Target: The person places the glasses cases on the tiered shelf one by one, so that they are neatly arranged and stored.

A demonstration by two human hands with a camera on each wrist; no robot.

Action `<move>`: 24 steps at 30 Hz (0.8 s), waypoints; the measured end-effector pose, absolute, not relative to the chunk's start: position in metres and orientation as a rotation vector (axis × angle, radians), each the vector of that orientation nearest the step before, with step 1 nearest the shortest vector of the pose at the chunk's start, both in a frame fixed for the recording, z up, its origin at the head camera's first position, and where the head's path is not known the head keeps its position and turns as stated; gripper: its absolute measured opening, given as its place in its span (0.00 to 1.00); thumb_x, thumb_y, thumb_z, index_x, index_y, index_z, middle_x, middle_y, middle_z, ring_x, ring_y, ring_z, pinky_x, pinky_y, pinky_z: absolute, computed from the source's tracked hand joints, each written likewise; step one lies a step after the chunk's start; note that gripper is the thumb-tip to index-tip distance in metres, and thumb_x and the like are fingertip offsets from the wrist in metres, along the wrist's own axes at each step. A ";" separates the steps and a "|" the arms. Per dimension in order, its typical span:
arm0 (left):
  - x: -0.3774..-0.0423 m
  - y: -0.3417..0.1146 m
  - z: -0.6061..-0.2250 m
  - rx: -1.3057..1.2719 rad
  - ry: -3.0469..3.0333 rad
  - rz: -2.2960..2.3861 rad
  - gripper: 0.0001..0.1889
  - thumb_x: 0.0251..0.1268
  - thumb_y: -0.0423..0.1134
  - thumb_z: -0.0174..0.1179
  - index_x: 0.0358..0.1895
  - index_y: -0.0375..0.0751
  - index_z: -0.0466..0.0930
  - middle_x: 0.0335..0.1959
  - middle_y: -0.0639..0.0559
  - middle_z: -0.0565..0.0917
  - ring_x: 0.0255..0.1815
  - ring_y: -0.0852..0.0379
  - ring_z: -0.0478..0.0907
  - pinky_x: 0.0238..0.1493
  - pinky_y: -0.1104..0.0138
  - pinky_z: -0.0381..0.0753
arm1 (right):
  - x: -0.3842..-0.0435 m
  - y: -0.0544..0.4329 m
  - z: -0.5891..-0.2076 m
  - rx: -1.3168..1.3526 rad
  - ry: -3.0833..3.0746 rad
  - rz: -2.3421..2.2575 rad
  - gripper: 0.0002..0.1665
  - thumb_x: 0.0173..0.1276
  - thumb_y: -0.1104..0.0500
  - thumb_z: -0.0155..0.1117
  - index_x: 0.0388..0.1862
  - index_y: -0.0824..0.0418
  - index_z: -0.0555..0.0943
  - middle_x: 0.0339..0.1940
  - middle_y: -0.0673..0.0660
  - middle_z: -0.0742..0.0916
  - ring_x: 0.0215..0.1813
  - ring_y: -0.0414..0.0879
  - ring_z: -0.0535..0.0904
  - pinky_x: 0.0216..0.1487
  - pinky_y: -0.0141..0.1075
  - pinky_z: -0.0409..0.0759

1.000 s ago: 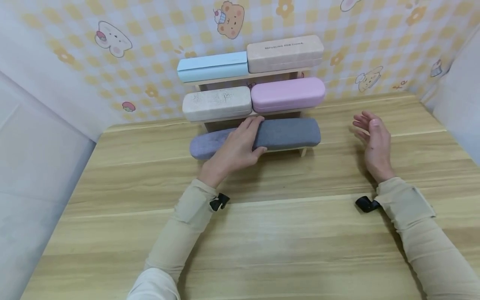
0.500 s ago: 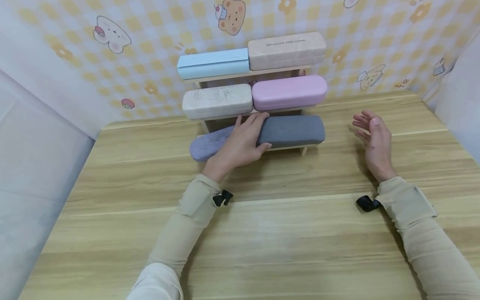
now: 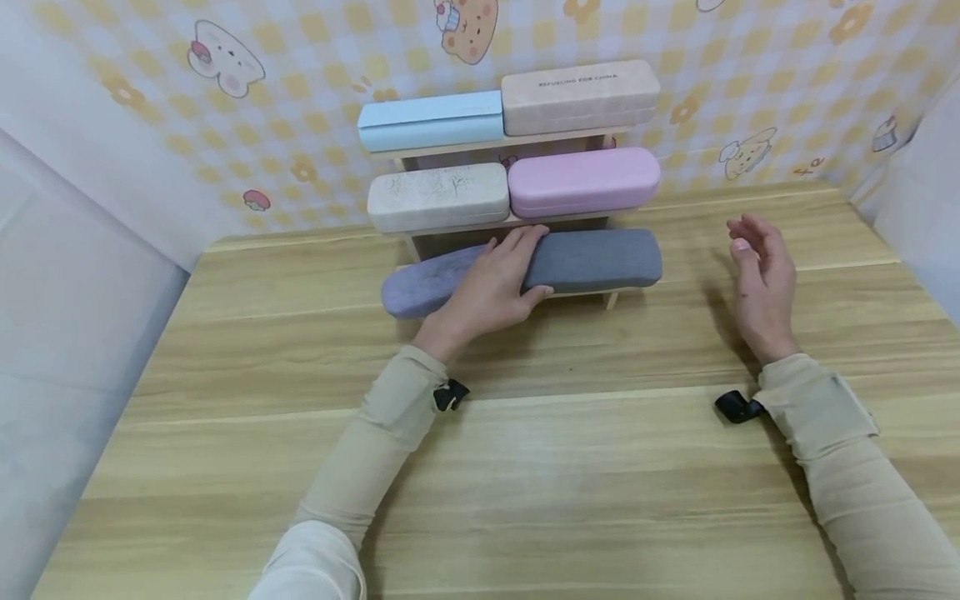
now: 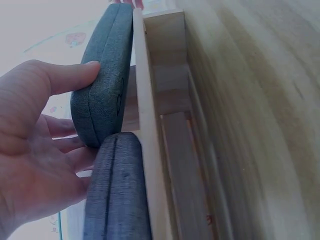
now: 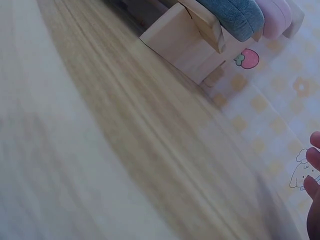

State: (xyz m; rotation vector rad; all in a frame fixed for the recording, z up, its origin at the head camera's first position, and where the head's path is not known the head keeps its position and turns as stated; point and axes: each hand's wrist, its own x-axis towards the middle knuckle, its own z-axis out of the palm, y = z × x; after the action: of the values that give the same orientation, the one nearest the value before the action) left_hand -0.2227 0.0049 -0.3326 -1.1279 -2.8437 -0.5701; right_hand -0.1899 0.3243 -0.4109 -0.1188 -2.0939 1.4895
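A dark grey fabric glasses case (image 3: 596,260) rests on the lowest step of a wooden three-step rack (image 3: 611,300). My left hand (image 3: 491,287) holds its left end, with the thumb (image 4: 75,77) on the front side and the fingers behind. Just left of it lies a purple-grey glasses case (image 3: 423,287), partly covered by that hand and slightly angled; in the left wrist view its end (image 4: 120,185) shows close to the dark grey one. To the right of the rack, my right hand (image 3: 763,287) is held over the table, fingers loosely bent and holding nothing.
The middle step bears a cream patterned case (image 3: 438,200) and a pink case (image 3: 585,182). On the top step sit a light blue case (image 3: 431,121) and a beige lettered case (image 3: 581,96). A yellow checked wall covering (image 3: 300,125) stands behind the wooden table (image 3: 570,483).
The dark grey glasses case has slid a little to the right along the lowest step, with my left hand moving along. My right hand has turned slightly and shifted a bit right.
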 end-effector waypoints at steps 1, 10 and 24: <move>-0.223 0.005 -0.333 -1.130 -2.843 -0.575 0.36 0.63 0.46 0.59 0.70 0.35 0.54 0.67 0.43 0.63 0.68 0.51 0.58 0.67 0.51 0.51 | -0.190 0.324 -0.411 -0.120 -2.094 1.492 0.21 0.74 0.60 0.44 0.64 0.62 0.68 0.59 0.59 0.77 0.60 0.43 0.70 0.60 0.31 0.65; -0.228 0.003 -0.339 -1.172 -2.803 -0.610 0.36 0.63 0.46 0.59 0.69 0.34 0.55 0.66 0.43 0.63 0.67 0.51 0.59 0.68 0.58 0.52 | -0.191 0.327 -0.414 -0.110 -2.146 1.453 0.21 0.75 0.59 0.42 0.65 0.60 0.67 0.59 0.59 0.76 0.59 0.42 0.70 0.60 0.31 0.66; -0.228 -0.006 -0.340 -1.246 -2.800 -0.614 0.36 0.63 0.48 0.59 0.69 0.35 0.56 0.65 0.43 0.65 0.65 0.51 0.61 0.67 0.62 0.55 | -0.193 0.327 -0.415 -0.124 -2.030 1.496 0.18 0.74 0.62 0.44 0.59 0.63 0.72 0.52 0.57 0.80 0.53 0.45 0.74 0.53 0.31 0.68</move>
State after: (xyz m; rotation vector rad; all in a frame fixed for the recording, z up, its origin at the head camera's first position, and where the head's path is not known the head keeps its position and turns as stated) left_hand -0.2281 -0.0056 -0.3398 -1.2456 -2.8001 -0.6140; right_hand -0.1934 0.3271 -0.4151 -0.1240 -2.0296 1.4963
